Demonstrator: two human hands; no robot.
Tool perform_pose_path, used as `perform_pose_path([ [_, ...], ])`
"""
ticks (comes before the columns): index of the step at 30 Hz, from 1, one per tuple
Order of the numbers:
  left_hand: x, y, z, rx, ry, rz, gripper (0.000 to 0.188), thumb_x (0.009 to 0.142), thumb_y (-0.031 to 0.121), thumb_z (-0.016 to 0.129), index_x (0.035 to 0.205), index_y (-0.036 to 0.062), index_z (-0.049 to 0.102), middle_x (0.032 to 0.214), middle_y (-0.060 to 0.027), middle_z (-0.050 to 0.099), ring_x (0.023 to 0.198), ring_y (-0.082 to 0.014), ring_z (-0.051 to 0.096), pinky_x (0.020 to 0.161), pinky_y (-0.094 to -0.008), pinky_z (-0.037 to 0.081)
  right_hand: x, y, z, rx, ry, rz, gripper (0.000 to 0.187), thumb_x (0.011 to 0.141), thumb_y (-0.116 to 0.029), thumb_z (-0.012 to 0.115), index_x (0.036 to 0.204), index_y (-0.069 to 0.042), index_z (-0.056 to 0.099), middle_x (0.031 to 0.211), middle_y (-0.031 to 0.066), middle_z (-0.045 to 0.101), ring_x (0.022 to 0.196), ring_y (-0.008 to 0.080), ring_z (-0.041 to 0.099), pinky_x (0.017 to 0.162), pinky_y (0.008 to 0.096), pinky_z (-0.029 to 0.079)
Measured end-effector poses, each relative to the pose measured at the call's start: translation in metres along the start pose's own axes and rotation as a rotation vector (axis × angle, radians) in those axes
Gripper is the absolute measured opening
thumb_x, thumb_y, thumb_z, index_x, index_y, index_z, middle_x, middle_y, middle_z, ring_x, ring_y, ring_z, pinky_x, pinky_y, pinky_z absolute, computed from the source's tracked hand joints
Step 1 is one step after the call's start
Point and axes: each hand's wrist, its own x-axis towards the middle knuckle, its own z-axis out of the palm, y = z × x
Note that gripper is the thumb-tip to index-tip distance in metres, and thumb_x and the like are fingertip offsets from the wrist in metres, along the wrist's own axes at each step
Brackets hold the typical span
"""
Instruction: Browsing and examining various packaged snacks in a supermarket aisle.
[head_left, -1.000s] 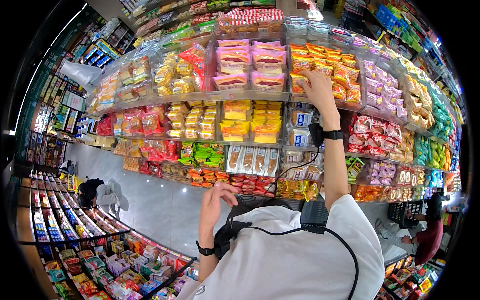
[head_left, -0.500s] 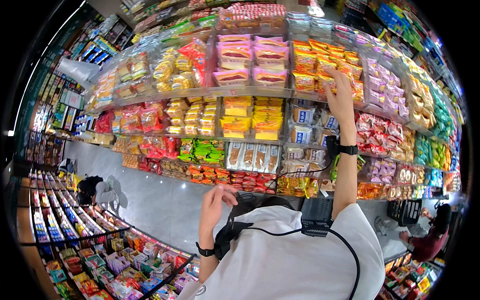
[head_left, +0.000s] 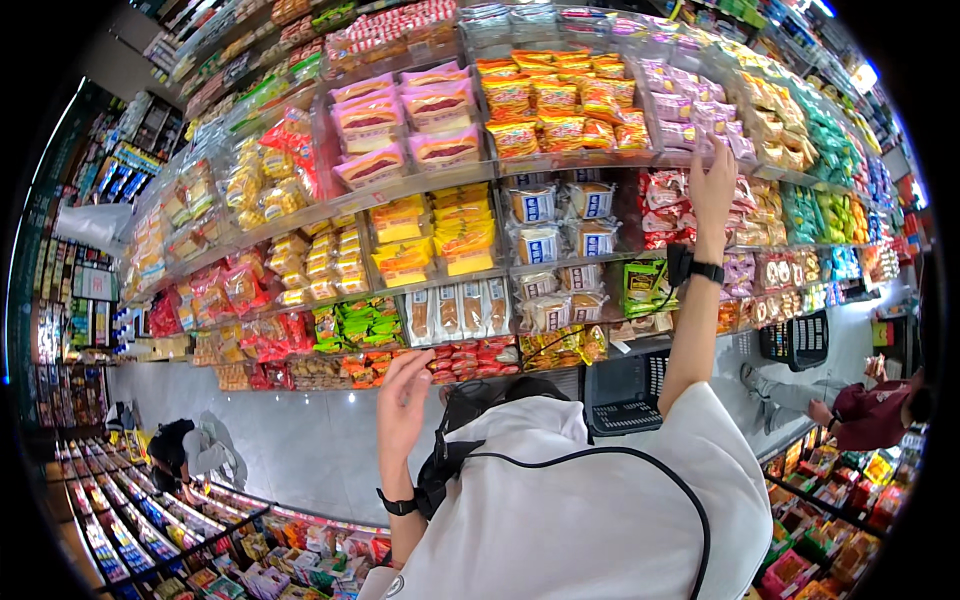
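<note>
My right arm stretches up to a shelf of bagged snacks. My right hand (head_left: 712, 188) is at the front of a clear bin of small purple packets (head_left: 678, 108), its fingers extended against the lowest ones; no packet shows in its grasp. Just below it lie red-and-white packets (head_left: 664, 205), partly hidden behind the hand and wrist. Orange packets (head_left: 555, 97) fill the bin to its left. My left hand (head_left: 405, 388) hangs raised in front of the lower shelf, loosely bent, fingers apart and holding nothing. Its nearest goods are red packets (head_left: 470, 360).
Clear bin walls and shelf edges divide the rows. A dark shopping basket (head_left: 625, 400) stands below my right arm; another basket (head_left: 795, 340) is farther right, near a person in dark red (head_left: 870, 412). Another person (head_left: 185, 452) bends at the left racks. A cable crosses my back.
My right hand has moved from the orange packets to the purple ones on their right. My view has shifted right along the shelf. My left hand stays raised and empty.
</note>
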Motion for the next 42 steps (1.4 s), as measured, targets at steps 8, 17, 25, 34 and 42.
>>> perform_pose_path([
  [8,0.009,0.006,0.005,0.03,-0.005,0.069,0.029,0.102,0.01,0.062,0.129,0.0028,0.071,0.123,-0.0065,0.064,0.113,-0.0155,0.06,0.091,-0.0278,0.049,0.051,0.077,0.021,-0.291,0.037,0.165,0.058,0.086,-0.021,0.065,0.144,-0.014,0.056,0.142,0.0207,0.056,0.129,0.0446,0.052,0.11,0.055,0.041],
  [17,-0.004,-0.012,-0.021,-0.03,0.101,0.014,0.029,0.105,0.011,0.058,0.13,-0.0011,0.069,0.127,-0.0068,0.062,0.097,-0.0126,0.065,0.08,-0.0258,0.05,0.052,0.115,0.003,-0.323,0.04,0.385,0.046,0.088,-0.032,0.064,0.131,-0.015,0.068,0.119,0.0179,0.073,0.116,0.0375,0.064,0.1,0.0501,0.049],
  [25,0.002,0.003,-0.018,0.023,0.06,0.058,0.028,0.107,0.013,0.057,0.126,-0.0013,0.071,0.123,-0.0065,0.067,0.097,-0.0136,0.065,0.085,-0.027,0.052,0.04,-0.02,-0.083,0.051,0.176,0.276,0.04,0.102,-0.033,0.058,0.13,-0.007,0.069,0.1,0.0197,0.077,0.087,0.0333,0.074,0.08,0.0452,0.057],
  [34,0.024,0.071,0.012,0.004,-0.145,0.259,0.079,0.085,0.011,0.081,0.155,0.0048,0.044,0.148,-0.0118,0.058,0.111,-0.0188,0.063,0.099,-0.035,0.051,-0.11,-0.238,-0.112,0.813,-0.779,0.211,0.03,0.105,-0.019,0.058,0.125,0.001,0.067,0.088,0.012,0.072,0.08,0.0132,0.062,0.076,0.0311,0.051],
  [42,-0.003,0.063,-0.009,-0.016,0.129,0.363,0.073,0.079,0.012,0.088,0.143,0.0004,0.055,0.136,-0.0141,0.064,0.124,-0.0224,0.062,0.105,-0.0351,0.048,-0.168,-0.326,-0.129,0.908,-1.062,0.101,0.035,0.102,-0.02,0.063,0.131,-0.002,0.065,0.089,0.0159,0.072,0.075,0.0226,0.066,0.074,0.0321,0.051],
])
